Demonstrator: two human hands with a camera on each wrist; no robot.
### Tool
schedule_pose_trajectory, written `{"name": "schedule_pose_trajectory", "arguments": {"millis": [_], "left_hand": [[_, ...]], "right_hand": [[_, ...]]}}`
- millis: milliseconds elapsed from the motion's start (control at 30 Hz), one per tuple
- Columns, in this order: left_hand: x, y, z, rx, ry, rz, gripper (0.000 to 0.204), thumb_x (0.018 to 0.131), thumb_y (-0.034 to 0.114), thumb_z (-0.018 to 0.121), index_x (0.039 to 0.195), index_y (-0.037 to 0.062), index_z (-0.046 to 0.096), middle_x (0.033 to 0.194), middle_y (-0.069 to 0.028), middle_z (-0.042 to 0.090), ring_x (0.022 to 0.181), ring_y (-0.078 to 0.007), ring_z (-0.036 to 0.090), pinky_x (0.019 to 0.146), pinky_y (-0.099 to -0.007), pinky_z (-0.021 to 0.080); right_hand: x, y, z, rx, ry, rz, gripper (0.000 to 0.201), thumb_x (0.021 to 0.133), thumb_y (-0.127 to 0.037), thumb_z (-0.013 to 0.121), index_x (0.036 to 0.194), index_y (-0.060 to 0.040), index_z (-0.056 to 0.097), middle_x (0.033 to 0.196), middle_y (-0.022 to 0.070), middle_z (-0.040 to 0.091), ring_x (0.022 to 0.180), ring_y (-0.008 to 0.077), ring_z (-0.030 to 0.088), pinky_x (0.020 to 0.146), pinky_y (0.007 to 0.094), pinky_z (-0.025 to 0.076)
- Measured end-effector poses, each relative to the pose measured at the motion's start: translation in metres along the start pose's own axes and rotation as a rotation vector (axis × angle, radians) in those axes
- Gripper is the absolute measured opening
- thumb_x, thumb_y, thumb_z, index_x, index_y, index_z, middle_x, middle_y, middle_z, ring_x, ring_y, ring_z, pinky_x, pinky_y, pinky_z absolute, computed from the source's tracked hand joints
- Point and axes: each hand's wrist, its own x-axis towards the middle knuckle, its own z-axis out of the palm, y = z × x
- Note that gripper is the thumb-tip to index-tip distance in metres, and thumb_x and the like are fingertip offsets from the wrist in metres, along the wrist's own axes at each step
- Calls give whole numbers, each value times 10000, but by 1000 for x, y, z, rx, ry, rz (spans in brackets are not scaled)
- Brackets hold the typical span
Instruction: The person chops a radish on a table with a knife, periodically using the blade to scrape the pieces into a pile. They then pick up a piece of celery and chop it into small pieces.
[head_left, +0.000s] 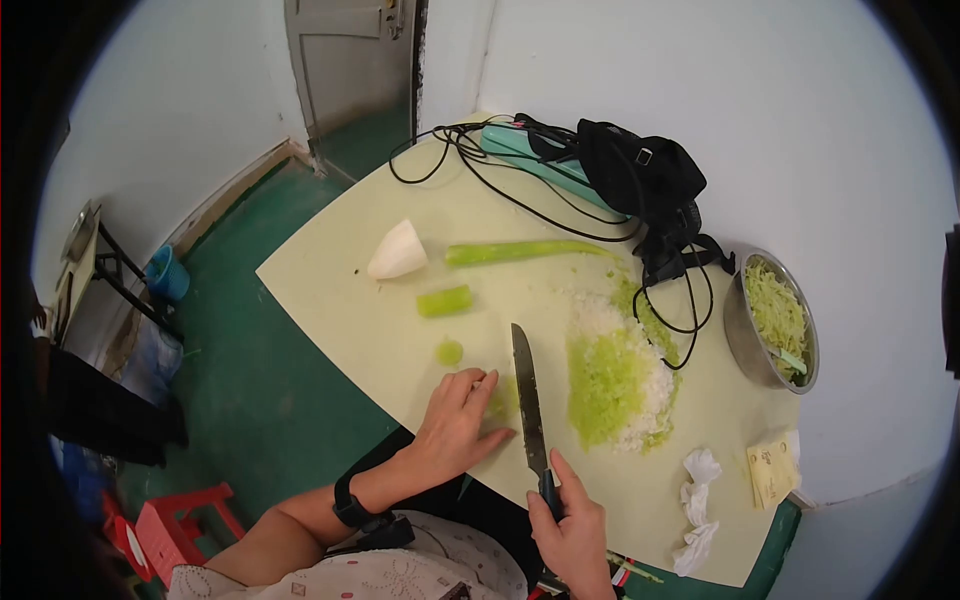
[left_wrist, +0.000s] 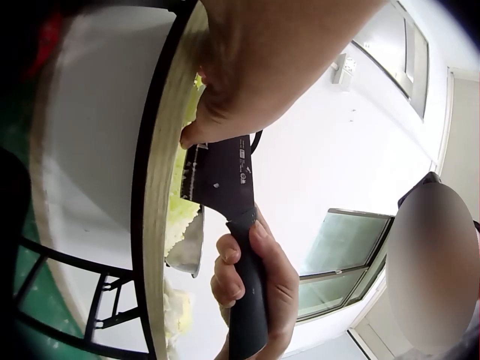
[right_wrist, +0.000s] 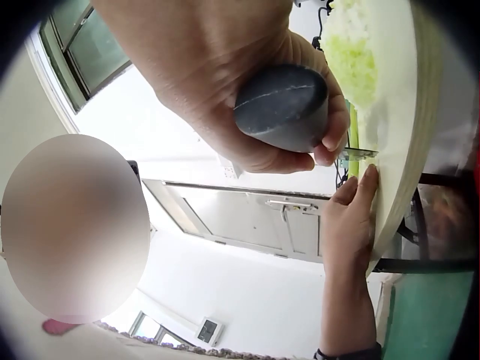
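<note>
My left hand (head_left: pixel 472 412) holds down a pale green piece of vegetable (head_left: pixel 503 398) on the cream table (head_left: pixel 340 300), fingers curled over it. My right hand (head_left: pixel 562 503) grips the black handle of a kitchen knife (head_left: pixel 526 395), whose blade lies just right of the piece, tip pointing away. The left wrist view shows the knife (left_wrist: pixel 225 176) beside my left hand (left_wrist: pixel 277 67), with my right hand (left_wrist: pixel 259 289) around the handle. In the right wrist view, the handle butt (right_wrist: pixel 281 105) sits in my right hand (right_wrist: pixel 217 97). A heap of chopped green and white vegetable (head_left: pixel 615 378) lies right of the blade.
Further back lie a long green stalk (head_left: pixel 520 251), a short green piece (head_left: pixel 444 300), a small slice (head_left: pixel 449 351) and a white radish chunk (head_left: pixel 397 250). A metal bowl of shreds (head_left: pixel 775 320), a black bag (head_left: pixel 640 175) with cables, tissue (head_left: pixel 700 495) and a yellow note (head_left: pixel 773 468) occupy the right side.
</note>
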Motion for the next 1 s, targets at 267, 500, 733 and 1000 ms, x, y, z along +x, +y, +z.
{"name": "schedule_pose_trajectory", "arguments": {"millis": [267, 500, 733, 1000], "left_hand": [[1, -12, 12, -5, 65, 42, 404, 662, 56, 714, 1025, -66, 585, 1015, -173, 546, 934, -333, 507, 823, -404, 433], [4, -14, 1, -75, 7, 40, 365, 661, 15, 704, 1001, -54, 589, 995, -167, 566, 905, -332, 522, 808, -385, 450], [2, -19, -3, -175, 5, 48, 368, 654, -4, 702, 1006, -27, 596, 962, -134, 621, 890, -310, 556, 781, -375, 471], [1, -23, 4, -120, 70, 131, 211, 646, -33, 682, 853, -2, 659, 879, -101, 644, 817, -265, 585, 741, -350, 484]], "right_hand": [[-2, 0, -1, 3, 5, -3, 538, 856, -33, 610, 1357, 28, 427, 598, 29, 561, 526, 54, 521, 482, 229, 417], [-4, 1, 4, -155, 17, -204, 495, 909, -138, 573, 1372, -32, 435, 557, 106, 428, 446, 181, 363, 445, 302, 341], [-6, 2, 4, -237, 47, -276, 488, 907, -143, 576, 1363, -28, 445, 604, 143, 489, 456, 207, 390, 451, 310, 359], [-2, -2, 5, -335, -22, -319, 463, 891, -115, 571, 1340, -42, 488, 650, 157, 558, 494, 232, 456, 494, 331, 420]]}}
